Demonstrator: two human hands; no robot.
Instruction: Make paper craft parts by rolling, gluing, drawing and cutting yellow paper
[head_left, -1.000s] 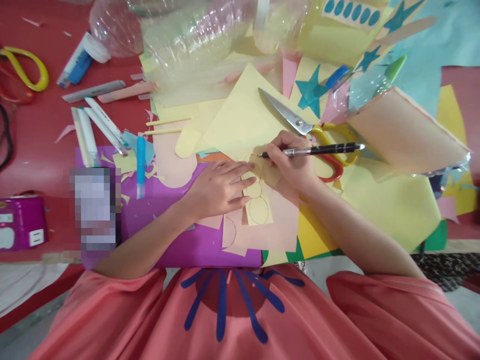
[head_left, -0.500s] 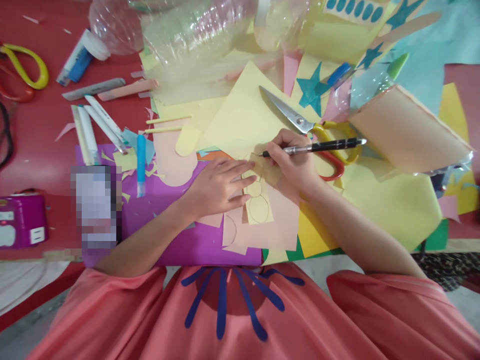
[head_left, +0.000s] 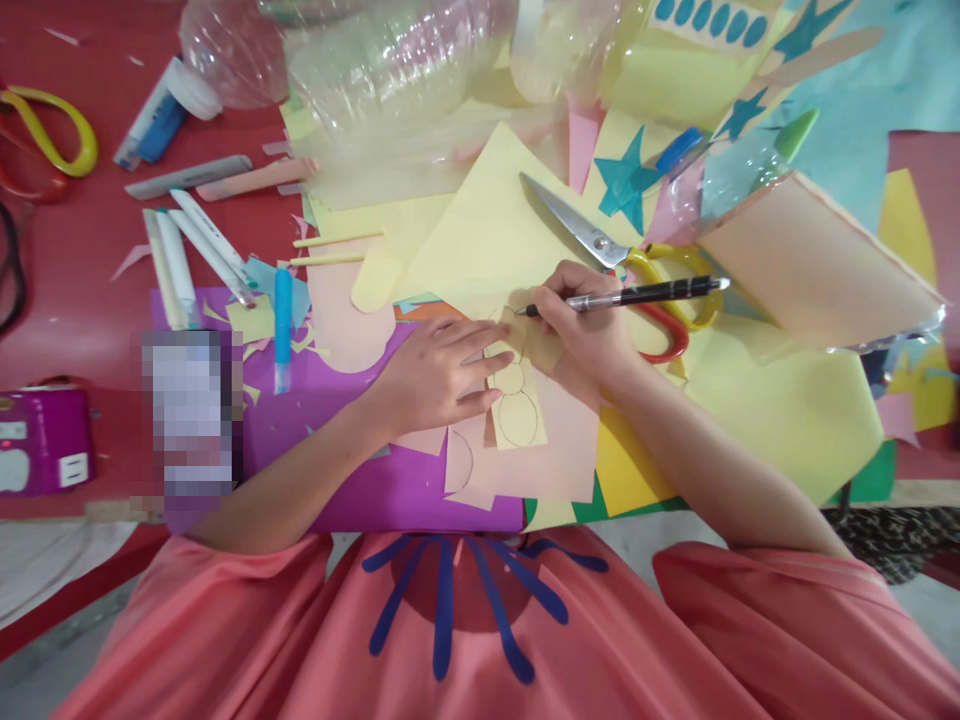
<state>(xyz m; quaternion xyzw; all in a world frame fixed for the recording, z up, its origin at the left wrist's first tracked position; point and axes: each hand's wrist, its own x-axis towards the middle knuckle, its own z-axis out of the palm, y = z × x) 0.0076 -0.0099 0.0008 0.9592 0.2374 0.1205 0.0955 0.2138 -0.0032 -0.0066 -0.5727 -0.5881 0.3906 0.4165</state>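
Note:
My right hand (head_left: 585, 320) is closed around a black and silver pen (head_left: 652, 292), its tip down on a pale yellow paper strip (head_left: 534, 385). Circles are drawn in a row down this strip, the top one partly covered by my fingers. My left hand (head_left: 442, 375) lies flat with spread fingers, their tips on the strip's left side. Beneath the strip is a pale pink sheet (head_left: 562, 460) with a curved line on it. Beyond my right hand, scissors (head_left: 600, 240) with yellow and red handles lie with their blades apart.
Several markers (head_left: 214, 235) lie at the left, above a phone (head_left: 191, 415) with a blurred screen. A purple sheet (head_left: 345, 500) lies under my left arm. Clear plastic packaging (head_left: 405, 70) covers the back. Blue paper stars (head_left: 626, 180) and a pink-covered box-like piece (head_left: 817, 260) are at the right.
Both hands hold nearly the same place. The pen's back end has shifted very slightly; nothing has been taken up or let go.

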